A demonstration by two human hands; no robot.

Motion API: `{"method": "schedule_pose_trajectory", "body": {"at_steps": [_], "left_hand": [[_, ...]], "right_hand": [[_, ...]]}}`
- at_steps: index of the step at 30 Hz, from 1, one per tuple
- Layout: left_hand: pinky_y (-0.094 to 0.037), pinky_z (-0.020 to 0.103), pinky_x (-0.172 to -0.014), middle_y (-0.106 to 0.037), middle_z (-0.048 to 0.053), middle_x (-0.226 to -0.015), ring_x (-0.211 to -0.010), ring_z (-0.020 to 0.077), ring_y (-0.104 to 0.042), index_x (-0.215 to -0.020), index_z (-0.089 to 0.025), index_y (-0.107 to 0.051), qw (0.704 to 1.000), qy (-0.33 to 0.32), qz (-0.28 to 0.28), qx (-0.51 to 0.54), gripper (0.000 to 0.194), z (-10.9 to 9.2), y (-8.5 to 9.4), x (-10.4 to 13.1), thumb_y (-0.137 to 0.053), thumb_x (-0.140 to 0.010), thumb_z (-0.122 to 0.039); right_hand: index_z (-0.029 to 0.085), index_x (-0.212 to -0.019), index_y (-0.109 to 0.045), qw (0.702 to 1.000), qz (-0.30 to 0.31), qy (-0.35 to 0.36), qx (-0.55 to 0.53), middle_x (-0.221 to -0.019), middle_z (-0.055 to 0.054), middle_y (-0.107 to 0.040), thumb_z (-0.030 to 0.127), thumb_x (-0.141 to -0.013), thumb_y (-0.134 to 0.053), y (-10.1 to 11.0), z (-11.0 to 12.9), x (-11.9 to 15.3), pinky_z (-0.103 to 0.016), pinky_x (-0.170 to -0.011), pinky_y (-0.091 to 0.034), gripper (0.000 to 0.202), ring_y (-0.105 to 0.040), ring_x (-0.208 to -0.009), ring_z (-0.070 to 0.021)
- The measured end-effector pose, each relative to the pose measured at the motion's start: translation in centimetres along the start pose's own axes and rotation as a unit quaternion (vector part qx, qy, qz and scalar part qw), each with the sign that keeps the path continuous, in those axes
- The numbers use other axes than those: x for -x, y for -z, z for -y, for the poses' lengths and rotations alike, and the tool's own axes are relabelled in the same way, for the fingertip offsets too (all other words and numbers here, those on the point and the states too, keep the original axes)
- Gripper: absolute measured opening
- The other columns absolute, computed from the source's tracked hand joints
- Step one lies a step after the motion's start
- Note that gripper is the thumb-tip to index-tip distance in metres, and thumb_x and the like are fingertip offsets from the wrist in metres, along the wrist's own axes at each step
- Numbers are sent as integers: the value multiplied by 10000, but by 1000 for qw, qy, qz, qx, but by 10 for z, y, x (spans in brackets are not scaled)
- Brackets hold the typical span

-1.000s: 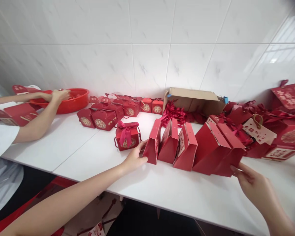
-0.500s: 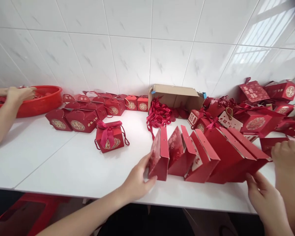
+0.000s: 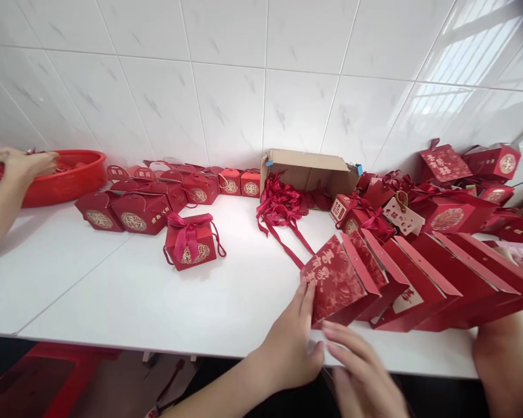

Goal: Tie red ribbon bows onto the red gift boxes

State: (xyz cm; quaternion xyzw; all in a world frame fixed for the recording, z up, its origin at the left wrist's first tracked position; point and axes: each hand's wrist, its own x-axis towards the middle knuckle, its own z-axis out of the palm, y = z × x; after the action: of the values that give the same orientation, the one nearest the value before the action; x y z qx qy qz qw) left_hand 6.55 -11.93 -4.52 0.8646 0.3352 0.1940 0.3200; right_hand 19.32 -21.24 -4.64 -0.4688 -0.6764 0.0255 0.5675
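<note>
Several open red gift boxes (image 3: 444, 284) stand tilted in a row along the table's right front, their lid flaps up. The fingers of my left hand (image 3: 292, 342) lie against the printed side of the leftmost box (image 3: 337, 284), with the thumb spread away from it. Just in front of that box's bottom edge is my right hand (image 3: 366, 371), blurred, with its fingers stretched out and nothing seen in them. A finished small red box (image 3: 192, 244) with a satin bow and rope handle sits left of centre. Loose red ribbons (image 3: 283, 200) spill from a cardboard box (image 3: 314, 159).
At far left, a co-worker's hands (image 3: 28, 165) reach into a red plastic tub (image 3: 81, 180). Another person's arm (image 3: 505, 354) shows at the right edge. Closed red boxes (image 3: 142, 212) line the wall, and more are piled (image 3: 457, 203) at right. A red stool (image 3: 65, 377) stands below.
The row of open boxes has shifted right and tilted more. My left hand moved right with it. My right hand left the row's right end and came beside my left hand.
</note>
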Motion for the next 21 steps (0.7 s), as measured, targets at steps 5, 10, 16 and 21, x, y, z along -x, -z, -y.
{"method": "schedule_pose_trajectory", "body": {"at_steps": [5,10,16,21], "left_hand": [[-183,543,-1157,-244,68,-1546,-1430,281,-187,-1480,-223,-218,989,1,103,-107,670,11,29,8,-471,-867,-315],[-216,513,-1158,-272,31,-1536,-1423,263,-219,-1444,-295,-317,989,3,39,-140,587,36,43,31,-477,-895,-428],[-218,514,-1157,-276,30,-1534,-1424,262,-214,-1432,-305,-341,989,5,34,-144,560,38,41,37,-466,-905,-447],[-195,524,-1162,-235,23,-1546,-1432,261,-184,-1441,-301,-325,987,20,51,-148,560,34,43,35,-414,-919,-482]], "right_hand": [[290,-1444,-327,973,98,-162,-129,-1496,-68,-359,215,-924,-465,-65,7,-8,-433,-1088,-381,543,-333,-1380,-245],[303,-1489,-172,897,55,-375,-225,-1578,-25,-121,424,-930,-446,-76,-10,-13,-461,-1168,-179,634,-113,-1448,-216],[344,-1481,-59,878,-29,-379,-291,-1576,-39,-133,444,-874,-539,-76,-21,-21,-501,-1158,-144,780,-108,-1452,-210],[335,-1484,-18,877,-87,-388,-271,-1570,-64,-155,414,-854,-569,-62,-25,-29,-495,-1159,-83,841,-116,-1450,-204]]}}
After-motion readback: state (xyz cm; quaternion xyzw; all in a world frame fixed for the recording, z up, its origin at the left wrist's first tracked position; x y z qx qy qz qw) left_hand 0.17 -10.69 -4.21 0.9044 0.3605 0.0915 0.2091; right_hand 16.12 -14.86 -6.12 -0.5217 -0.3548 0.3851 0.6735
